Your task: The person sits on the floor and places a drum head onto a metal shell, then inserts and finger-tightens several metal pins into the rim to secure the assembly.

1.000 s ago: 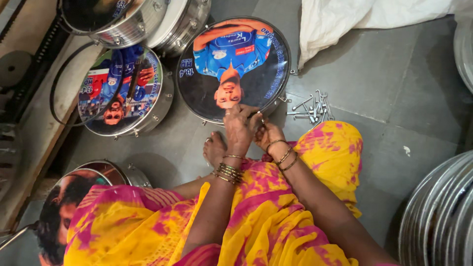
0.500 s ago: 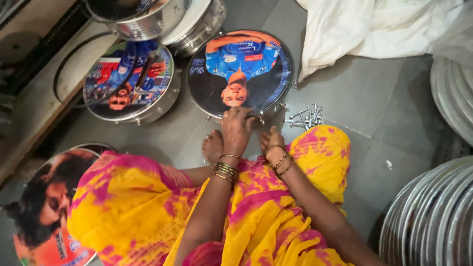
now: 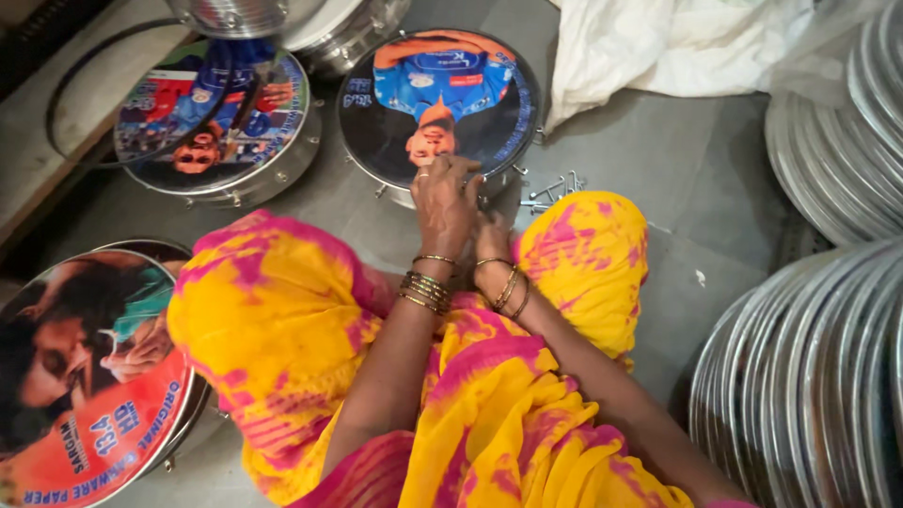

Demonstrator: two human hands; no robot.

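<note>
Left hand: the left hand (image 3: 444, 196) lies on the near rim of the round drum (image 3: 438, 103), fingers curled down over the edge and pressing there; gold bangles (image 3: 425, 287) ring that wrist.
Right hand: the right hand (image 3: 491, 229) is tucked just beside and partly under the left, against the drum's near side; whether its fingers grip anything I cannot tell, since the left hand covers them.
Drum: it stands on the grey floor (image 3: 696, 179) right before the person's knees, its flat printed head showing a figure in blue and orange, metal tuning lugs around the rim.
Screws: a small heap of metal hooks and screws (image 3: 555, 188) lies on the floor just right of the drum, near the right knee.
Other drums: a second printed drum (image 3: 218, 118) sits to the left, a third (image 3: 89, 367) by the left knee.
Right side: stacked steel rings (image 3: 809, 376) lean in a row.
Top: a white cloth (image 3: 677, 42) is bunched behind.
</note>
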